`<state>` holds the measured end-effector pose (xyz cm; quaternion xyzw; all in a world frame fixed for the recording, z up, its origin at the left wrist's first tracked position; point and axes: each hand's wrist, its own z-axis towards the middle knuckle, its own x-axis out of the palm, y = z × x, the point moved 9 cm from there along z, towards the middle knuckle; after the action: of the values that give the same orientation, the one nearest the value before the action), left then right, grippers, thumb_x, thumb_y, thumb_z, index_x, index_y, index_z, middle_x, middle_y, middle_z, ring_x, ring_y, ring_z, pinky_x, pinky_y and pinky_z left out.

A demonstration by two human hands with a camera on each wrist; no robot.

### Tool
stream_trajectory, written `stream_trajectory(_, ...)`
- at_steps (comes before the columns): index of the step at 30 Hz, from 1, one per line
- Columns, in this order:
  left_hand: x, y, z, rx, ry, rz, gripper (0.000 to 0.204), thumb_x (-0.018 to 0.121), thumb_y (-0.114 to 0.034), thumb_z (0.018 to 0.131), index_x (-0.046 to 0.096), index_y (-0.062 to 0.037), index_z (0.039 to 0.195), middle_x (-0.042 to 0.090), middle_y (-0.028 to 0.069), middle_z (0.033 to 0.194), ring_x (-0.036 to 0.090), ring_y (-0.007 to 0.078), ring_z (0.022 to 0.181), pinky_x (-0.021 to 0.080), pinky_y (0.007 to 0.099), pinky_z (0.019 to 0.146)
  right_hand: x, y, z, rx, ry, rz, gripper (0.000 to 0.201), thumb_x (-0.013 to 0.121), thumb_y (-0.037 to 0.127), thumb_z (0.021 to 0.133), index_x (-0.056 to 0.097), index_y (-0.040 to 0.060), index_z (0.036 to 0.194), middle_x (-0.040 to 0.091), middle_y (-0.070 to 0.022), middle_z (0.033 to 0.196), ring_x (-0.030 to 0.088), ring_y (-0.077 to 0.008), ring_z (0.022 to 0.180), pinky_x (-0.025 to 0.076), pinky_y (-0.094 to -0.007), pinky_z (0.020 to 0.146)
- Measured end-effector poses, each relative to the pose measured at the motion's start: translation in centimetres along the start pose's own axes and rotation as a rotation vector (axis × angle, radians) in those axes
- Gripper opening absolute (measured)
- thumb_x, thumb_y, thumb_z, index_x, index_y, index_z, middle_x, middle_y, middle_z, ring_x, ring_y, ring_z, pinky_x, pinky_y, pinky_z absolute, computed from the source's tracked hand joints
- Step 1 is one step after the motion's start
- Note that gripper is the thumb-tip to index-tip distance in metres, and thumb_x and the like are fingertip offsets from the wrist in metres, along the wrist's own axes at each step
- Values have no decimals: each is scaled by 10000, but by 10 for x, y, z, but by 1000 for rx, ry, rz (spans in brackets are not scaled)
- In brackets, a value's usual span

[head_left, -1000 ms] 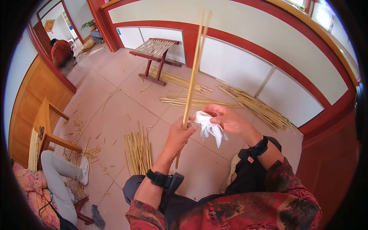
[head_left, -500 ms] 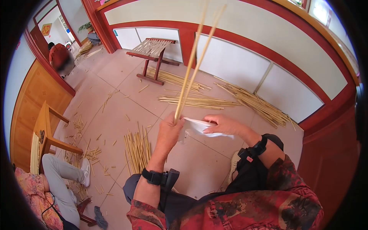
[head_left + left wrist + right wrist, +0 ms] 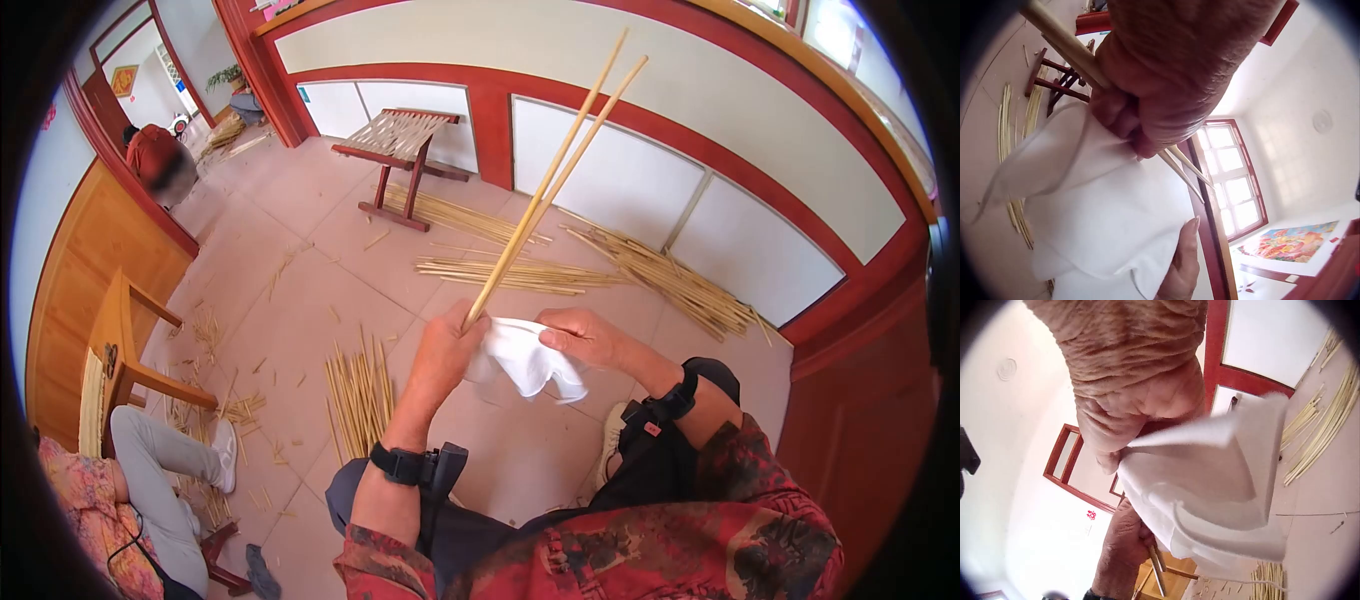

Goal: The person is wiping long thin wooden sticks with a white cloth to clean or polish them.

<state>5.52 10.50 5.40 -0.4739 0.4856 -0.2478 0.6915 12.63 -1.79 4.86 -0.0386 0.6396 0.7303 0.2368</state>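
Observation:
My left hand [image 3: 445, 350] grips two long, thin straw-coloured sticks [image 3: 507, 257] that slant up and to the right. A corner of a white cloth [image 3: 522, 352] is also caught at its fingers. My right hand [image 3: 590, 342] pinches the cloth's other side between thumb and fingers. Between the hands the cloth hangs in loose folds. In the left wrist view, the sticks pass through the curled left fingers [image 3: 1116, 115], and the cloth spreads below them. From the right wrist, the cloth covers part of the right fingers.
Bundles of sticks [image 3: 680, 280] lie on the floor by the wall cabinets, and another bundle [image 3: 358, 400] lies by my left knee. A folding stool [image 3: 400, 135] stands ahead. At left sits a person in grey trousers [image 3: 165, 445] near a wooden chair [image 3: 125, 335], with short stick pieces scattered around.
The cloth was bunched between both hands, then stretched out level, and now hangs in folds. The sticks have tipped over to the right. Both hands have kept their hold.

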Motion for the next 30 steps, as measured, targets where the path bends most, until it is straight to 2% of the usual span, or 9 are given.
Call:
stream_trajectory(8, 9, 15, 4, -60, 36, -3, 199, 502, -209, 803, 522, -12, 822, 492, 66, 580, 460, 161, 552, 377, 302, 534, -19, 13, -6, -50, -24, -98, 302, 449, 281, 858, 529, 3, 771, 487, -33, 653, 458, -115, 623, 388, -262, 580)
stream_trajectory(10, 16, 14, 5, -27, 32, -121, 200, 516, -228, 828, 547, -33, 862, 466, -35, 594, 347, 23, 454, 289, 192, 396, -41, -23, -14, 169, -316, 585, 271, 466, 269, 845, 549, 11, 850, 547, -36, 764, 514, -132, 700, 420, -261, 643)
stream_trajectory(11, 18, 12, 5, -22, 33, -118, 200, 516, -228, 828, 547, -33, 862, 466, -35, 594, 347, 23, 454, 289, 192, 396, -44, -24, -13, 164, -320, 584, 271, 466, 269, 845, 549, 11, 850, 547, -36, 764, 514, -132, 700, 420, -261, 643)
stream_trajectory(13, 27, 19, -1, -213, 91, -255, 250, 476, -262, 851, 533, -23, 898, 439, -43, 574, 313, 14, 408, 262, 184, 355, -55, -26, -9, 89, -462, 1071, 290, 478, 265, 832, 525, 2, 946, 558, -54, 846, 532, -145, 758, 435, -266, 704)
stream_trajectory(14, 28, 16, -3, -209, 92, -252, 250, 476, -262, 851, 533, -23, 898, 439, -43, 574, 313, 14, 408, 262, 184, 355, -57, -28, -7, 105, -481, 1112, 333, 475, 265, 828, 487, -17, 1004, 558, -76, 893, 540, -150, 797, 442, -285, 723)
stream_trajectory(18, 42, 15, -9, -273, 133, -486, 270, 410, -271, 873, 493, -22, 936, 381, -46, 544, 288, 19, 397, 239, 179, 345, -51, -13, -1, 76, -451, 1061, 316, 468, 225, 822, 483, -24, 1015, 556, -90, 910, 547, -158, 824, 439, -288, 754)
stream_trajectory(24, 62, 15, -16, -228, 166, -482, 194, 402, -229, 869, 458, -44, 882, 398, -30, 566, 310, 26, 415, 245, 178, 350, -29, -3, 10, 134, -156, 908, 346, 415, 50, 758, 448, -62, 1084, 547, -111, 979, 548, -153, 865, 435, -275, 788)
stream_trajectory(29, 61, 25, -17, -241, 145, -392, 226, 409, -240, 871, 483, -29, 844, 458, -4, 581, 384, 57, 436, 321, 206, 384, -27, -12, 9, 209, -250, 924, 267, 415, 19, 785, 484, -35, 1038, 553, -86, 945, 549, -135, 834, 453, -260, 740)
stream_trajectory(30, 62, 21, -17, -177, 135, -349, 221, 405, -233, 872, 480, -28, 839, 460, -3, 586, 391, 59, 439, 325, 206, 383, -29, -21, 7, 242, -301, 928, 232, 432, 16, 792, 501, -21, 1010, 555, -74, 924, 549, -129, 814, 457, -254, 723)
